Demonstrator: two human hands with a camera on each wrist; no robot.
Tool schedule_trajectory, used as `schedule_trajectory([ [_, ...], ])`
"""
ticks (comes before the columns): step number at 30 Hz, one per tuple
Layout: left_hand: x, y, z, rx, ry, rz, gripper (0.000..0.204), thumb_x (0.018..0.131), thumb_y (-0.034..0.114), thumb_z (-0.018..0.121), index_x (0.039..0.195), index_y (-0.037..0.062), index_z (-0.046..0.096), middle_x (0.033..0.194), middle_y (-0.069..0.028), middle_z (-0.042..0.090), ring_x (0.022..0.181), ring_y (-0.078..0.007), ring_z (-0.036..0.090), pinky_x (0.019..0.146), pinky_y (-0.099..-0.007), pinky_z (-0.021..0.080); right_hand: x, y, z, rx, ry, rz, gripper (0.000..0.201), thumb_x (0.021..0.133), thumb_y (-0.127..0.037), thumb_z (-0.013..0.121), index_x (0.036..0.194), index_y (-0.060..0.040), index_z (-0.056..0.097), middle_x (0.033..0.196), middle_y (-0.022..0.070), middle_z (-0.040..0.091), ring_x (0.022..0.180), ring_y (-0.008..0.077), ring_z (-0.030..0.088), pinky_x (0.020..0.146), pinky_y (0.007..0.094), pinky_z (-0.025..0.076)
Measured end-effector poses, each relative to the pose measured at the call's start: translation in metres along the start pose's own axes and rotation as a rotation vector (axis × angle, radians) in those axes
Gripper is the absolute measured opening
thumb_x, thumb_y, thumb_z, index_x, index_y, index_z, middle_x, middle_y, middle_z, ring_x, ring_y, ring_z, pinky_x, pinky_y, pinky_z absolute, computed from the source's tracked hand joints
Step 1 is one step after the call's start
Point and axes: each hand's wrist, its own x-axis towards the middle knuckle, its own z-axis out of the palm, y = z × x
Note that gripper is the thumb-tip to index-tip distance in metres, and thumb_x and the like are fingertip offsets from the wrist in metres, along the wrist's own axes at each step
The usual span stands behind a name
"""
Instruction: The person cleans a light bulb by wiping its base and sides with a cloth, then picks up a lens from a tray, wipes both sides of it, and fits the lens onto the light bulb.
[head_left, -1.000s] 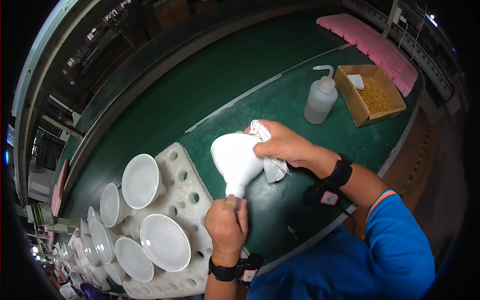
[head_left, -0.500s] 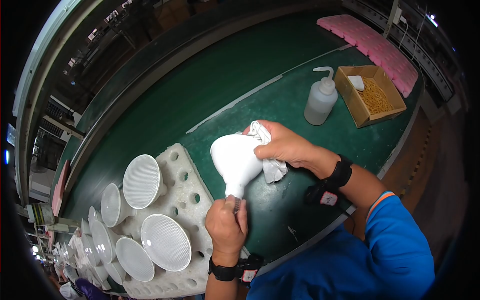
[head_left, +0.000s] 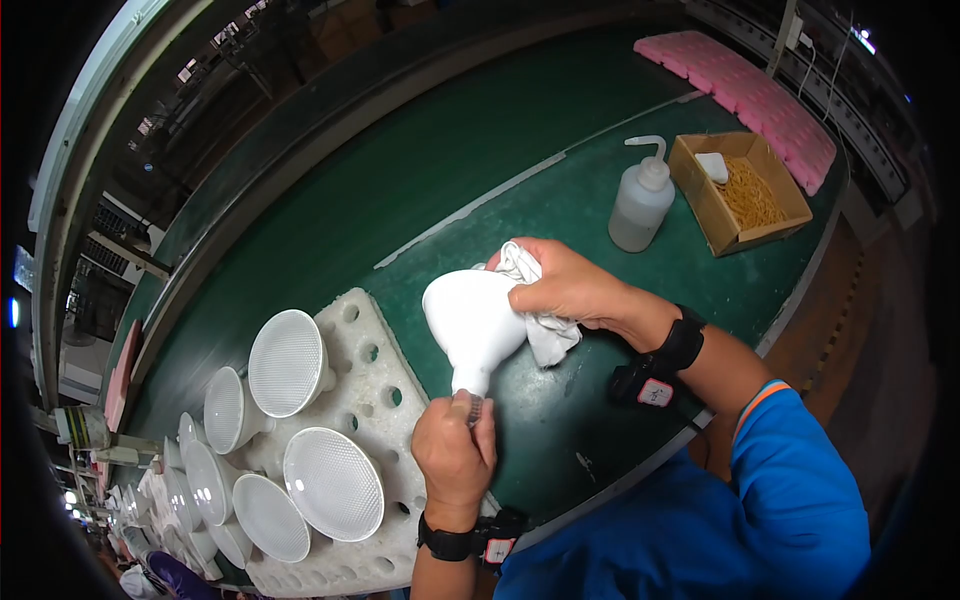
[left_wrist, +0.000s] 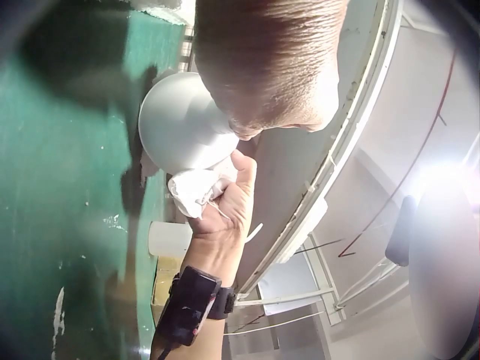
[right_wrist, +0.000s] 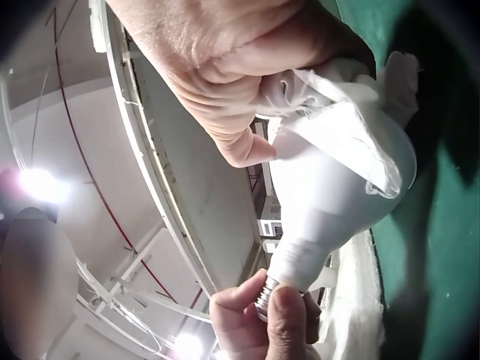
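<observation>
While the left hand (head_left: 455, 455) curls its fingers and thumb round the metal screw base (right_wrist: 264, 294) of a white floodlight bulb (head_left: 472, 325), the right hand (head_left: 565, 285) presses a crumpled white cloth (head_left: 540, 325) against the bulb's wide body, fingers bent over the cloth and gripping it. Held between the two hands, the bulb sits just above the green belt (head_left: 420, 170), its neck pointing down toward the left hand and its broad end up and away. Just to the left lies a white foam tray (head_left: 385, 385) with round holes, carrying several more bulbs (head_left: 288, 362) with ribbed lenses. Well apart, beyond the right hand, stand a plastic squeeze bottle (head_left: 640, 200) and, beside it, an open cardboard box (head_left: 735, 190); a pink foam pad (head_left: 750, 90) lies farther back.
</observation>
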Motion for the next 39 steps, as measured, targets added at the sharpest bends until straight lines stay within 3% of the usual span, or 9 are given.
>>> schedule_trajectory([
  [6,-0.004,-0.006,0.002,-0.03,0.047,-0.091,0.027,0.083,0.002,0.065,0.103,-0.0015,0.048,0.075,-0.0167,0.054,0.058,-0.028,0.054,0.053,-0.0355,0.043,-0.001,0.009,-0.022,0.319,0.134,-0.072,0.046,0.08,-0.008,0.056,0.125,-0.0022,0.048,0.11,0.0084,0.058,0.098,0.0152,0.058,0.086,0.0295,0.048],
  [11,-0.012,-0.004,0.001,0.01,0.059,-0.187,0.028,0.086,0.005,0.063,0.107,-0.004,0.049,0.088,-0.0179,0.055,0.069,-0.0251,0.056,0.061,-0.0342,0.046,-0.051,0.02,-0.028,-1.07,0.052,-0.279,0.064,0.081,-0.014,0.055,0.14,-0.0029,0.033,0.142,0.0237,0.035,0.128,0.0356,0.037,0.108,0.0436,0.028],
  [13,-0.019,-0.006,-0.001,0.02,0.122,-0.156,0.031,0.087,0.007,0.063,0.111,-0.0046,0.048,0.094,-0.0179,0.055,0.081,-0.0254,0.055,0.072,-0.0353,0.047,-0.076,0.001,-0.039,-1.077,0.29,-0.571,0.047,0.082,-0.015,0.053,0.127,-0.0025,0.05,0.127,0.0204,0.052,0.119,0.031,0.049,0.098,0.0411,0.039],
  [17,-0.02,-0.004,0.003,-0.016,0.135,-0.018,0.032,0.087,0.008,0.063,0.112,-0.0026,0.048,0.092,-0.0167,0.054,0.078,-0.0266,0.055,0.069,-0.035,0.046,-0.129,-0.054,-0.115,-0.697,0.656,-0.254,0.018,0.081,-0.007,0.056,0.094,-0.0004,0.067,0.083,0.0147,0.067,0.077,0.0252,0.065,0.073,0.0348,0.051],
  [19,-0.016,-0.002,0.004,-0.021,0.045,0.038,0.032,0.086,0.007,0.064,0.113,-0.0011,0.047,0.089,-0.0161,0.055,0.072,-0.0266,0.054,0.064,-0.0349,0.045,-0.122,-0.055,-0.189,-0.928,0.839,-0.292,0.021,0.079,-0.004,0.057,0.098,0.0006,0.065,0.088,0.0154,0.067,0.08,0.0244,0.064,0.074,0.0341,0.05],
  [29,-0.001,0.009,0.014,-0.021,-0.053,0.113,0.042,0.077,0.006,0.072,0.111,0.005,0.047,0.074,-0.0139,0.056,0.059,-0.0326,0.054,0.052,-0.0412,0.042,-0.076,0.009,-0.304,-1.388,0.535,-0.176,0.029,0.072,0.004,0.061,0.099,-0.0019,0.067,0.105,0.0182,0.065,0.1,0.0357,0.059,0.088,0.0398,0.046],
  [34,-0.001,0.007,0.015,-0.054,-0.018,0.098,0.036,0.078,0.006,0.072,0.105,0.003,0.048,0.073,-0.0126,0.057,0.058,-0.0292,0.054,0.051,-0.0385,0.042,-0.084,-0.007,-0.295,-1.21,0.763,-0.089,0.022,0.081,-0.007,0.061,0.101,-0.0036,0.069,0.099,0.0171,0.067,0.093,0.0319,0.063,0.081,0.037,0.048],
  [37,0.0,0.008,0.016,-0.059,0.007,0.097,0.038,0.077,0.006,0.072,0.105,0.0025,0.048,0.072,-0.0124,0.057,0.056,-0.0291,0.054,0.05,-0.0381,0.041,-0.105,-0.039,-0.256,-0.896,1.181,-0.303,0.023,0.085,-0.013,0.062,0.104,-0.0025,0.069,0.099,0.0158,0.067,0.09,0.0246,0.064,0.08,0.0329,0.047],
  [39,0.0,0.008,0.015,-0.066,-0.012,0.103,0.038,0.077,0.006,0.073,0.105,0.0021,0.048,0.071,-0.0123,0.056,0.056,-0.029,0.053,0.049,-0.0379,0.041,-0.12,-0.055,-0.21,-1.083,1.204,-0.694,0.025,0.086,-0.013,0.063,0.107,-0.0012,0.068,0.099,0.0136,0.068,0.089,0.0196,0.062,0.08,0.031,0.047],
])
